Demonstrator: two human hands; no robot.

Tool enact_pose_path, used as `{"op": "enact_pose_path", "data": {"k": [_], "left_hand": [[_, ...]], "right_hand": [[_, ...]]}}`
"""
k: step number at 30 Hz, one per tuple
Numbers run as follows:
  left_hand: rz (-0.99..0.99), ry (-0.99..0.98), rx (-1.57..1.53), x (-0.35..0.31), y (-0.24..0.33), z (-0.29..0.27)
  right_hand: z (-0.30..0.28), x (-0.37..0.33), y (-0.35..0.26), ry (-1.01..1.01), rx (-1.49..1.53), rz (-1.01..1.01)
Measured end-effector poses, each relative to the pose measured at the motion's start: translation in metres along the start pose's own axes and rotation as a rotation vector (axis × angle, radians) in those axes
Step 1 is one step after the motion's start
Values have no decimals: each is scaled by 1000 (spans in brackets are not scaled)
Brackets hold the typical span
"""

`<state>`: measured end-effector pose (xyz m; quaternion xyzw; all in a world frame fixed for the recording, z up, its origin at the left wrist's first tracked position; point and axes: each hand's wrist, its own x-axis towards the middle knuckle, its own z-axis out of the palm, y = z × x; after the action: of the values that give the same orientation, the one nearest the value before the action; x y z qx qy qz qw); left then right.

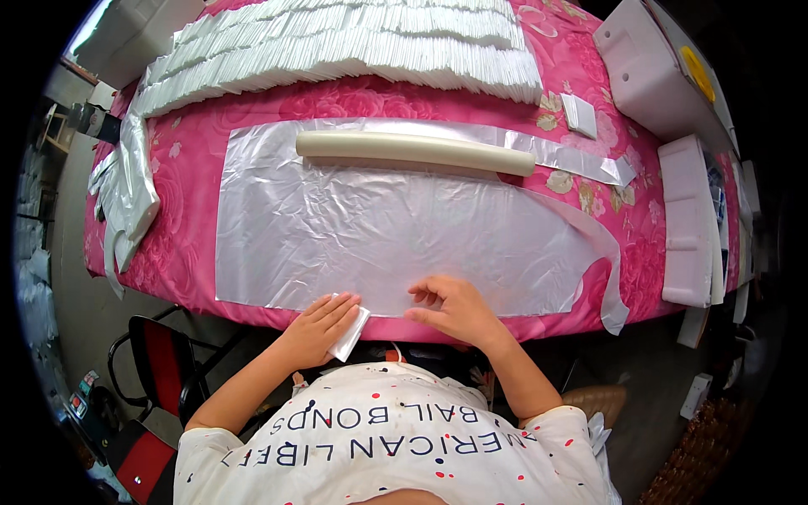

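A wide sheet of clear plastic film (379, 227) lies flat on a pink flowered tablecloth (185, 185). My left hand (318, 326) rests at the sheet's near edge, fingers straight, holding a small white folded piece (352, 334) against the table edge. My right hand (450, 307) sits just to the right on the same edge, fingers curled and pinching at the film. A cream-coloured tube (414, 151) lies across the far side of the sheet.
Long rows of stacked white packets (337, 46) fill the far part of the table. A loose plastic strip (610, 286) curls off the right edge. White moulded blocks (686, 219) stand at the right. A red chair (160, 362) stands at lower left.
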<state>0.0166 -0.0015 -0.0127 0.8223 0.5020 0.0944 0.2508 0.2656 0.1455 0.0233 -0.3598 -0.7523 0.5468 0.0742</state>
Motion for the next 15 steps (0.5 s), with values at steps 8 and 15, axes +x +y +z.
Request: {"op": "enact_pose_path", "data": {"k": [8, 15], "left_hand": [[31, 398, -741, 43, 32, -18], [-157, 557, -410, 63, 23, -35]], "right_hand": [[22, 30, -9, 1, 121, -392], [-170, 79, 37, 1112, -531, -457]]}}
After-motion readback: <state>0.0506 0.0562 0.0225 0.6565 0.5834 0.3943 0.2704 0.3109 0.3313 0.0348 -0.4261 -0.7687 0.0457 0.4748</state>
